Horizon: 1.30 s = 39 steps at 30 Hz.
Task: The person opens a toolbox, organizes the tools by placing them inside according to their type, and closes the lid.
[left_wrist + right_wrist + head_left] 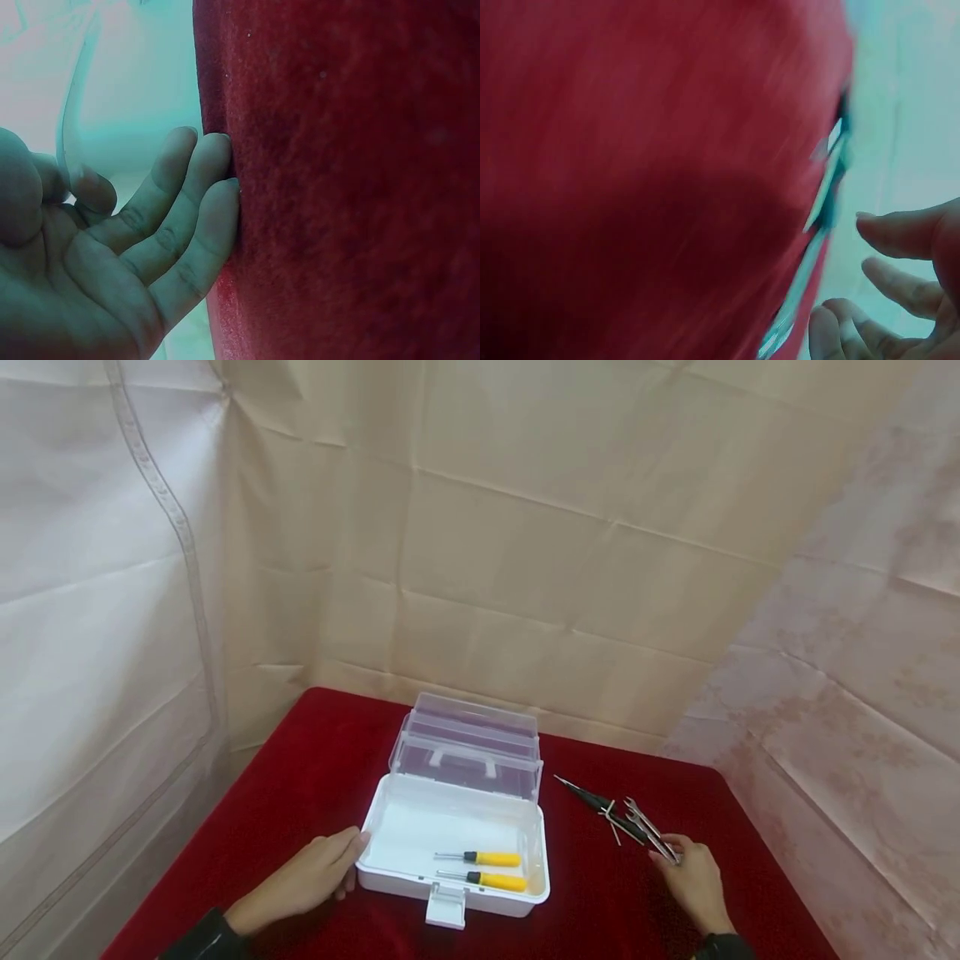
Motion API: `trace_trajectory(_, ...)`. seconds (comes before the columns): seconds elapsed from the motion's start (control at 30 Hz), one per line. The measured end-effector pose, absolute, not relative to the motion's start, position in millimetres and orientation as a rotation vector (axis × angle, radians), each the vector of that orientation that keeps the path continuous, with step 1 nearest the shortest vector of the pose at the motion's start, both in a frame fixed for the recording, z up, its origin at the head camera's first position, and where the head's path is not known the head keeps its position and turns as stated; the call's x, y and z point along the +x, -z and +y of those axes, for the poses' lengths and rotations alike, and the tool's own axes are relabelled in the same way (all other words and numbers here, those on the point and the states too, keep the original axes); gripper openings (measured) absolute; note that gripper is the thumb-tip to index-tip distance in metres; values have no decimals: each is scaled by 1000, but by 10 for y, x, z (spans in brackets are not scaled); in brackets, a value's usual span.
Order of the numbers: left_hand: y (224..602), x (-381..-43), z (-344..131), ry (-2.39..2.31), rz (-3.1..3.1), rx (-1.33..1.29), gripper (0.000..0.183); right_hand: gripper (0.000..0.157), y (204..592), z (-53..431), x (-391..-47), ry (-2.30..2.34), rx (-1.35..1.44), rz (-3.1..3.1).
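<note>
A white toolbox (378, 881) stands with its clear lid (468, 743) raised. Two yellow-handled screwdrivers, one nearer the back (497, 859) and one nearer the front (502, 882), lie inside it. My left hand (318, 870) grips the box's left wall by its front corner, thumb and index finger at the rim (71, 105); the other fingers (214, 217) touch the red cloth. Beside the silver wrenches (651, 835) on the right is my right hand (693, 875), its fingers (900, 232) spread and apart from the wrenches in the right wrist view.
Past the wrenches lie a dark-handled tool with a thin tip (592, 797) and some bent hex keys (611, 818). A red cloth (315, 760) covers the table. Hanging fabric (525, 568) encloses the back and both sides.
</note>
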<state>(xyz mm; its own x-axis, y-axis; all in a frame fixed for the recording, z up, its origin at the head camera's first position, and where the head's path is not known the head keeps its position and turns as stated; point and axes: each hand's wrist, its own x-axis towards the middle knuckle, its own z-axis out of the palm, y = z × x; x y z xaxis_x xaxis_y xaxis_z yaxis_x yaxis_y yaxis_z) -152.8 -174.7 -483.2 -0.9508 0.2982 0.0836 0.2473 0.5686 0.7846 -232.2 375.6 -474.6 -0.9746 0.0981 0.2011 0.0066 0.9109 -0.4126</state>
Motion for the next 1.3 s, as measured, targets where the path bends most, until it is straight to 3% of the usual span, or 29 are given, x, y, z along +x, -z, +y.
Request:
trace_trajectory(0.2, 4834, -1516, -1769, -1347, 2710, 457, 37, 64, 4894, 4117, -2351, -527, -121, -2988)
trace_trajectory(0.57, 4831, -1532, -1744, -1335, 2722, 473, 31, 30, 4894, 4242, -2411, -521, -85, -3029)
trace_trajectory(0.83, 4815, -1539, -1741, -1351, 2716, 460, 32, 34, 4758, 4227, -2415, -648, -187, -3193)
trace_trajectory(1.1, 4806, -1553, -1736, -1343, 2692, 439, 37, 21, 4701, 4146, -2366, -805, -338, -3248)
trace_trajectory(1.3, 4783, -1530, -1733, -1354, 2710, 449, 32, 29, 4700, 4156, -2368, -805, -314, -3239)
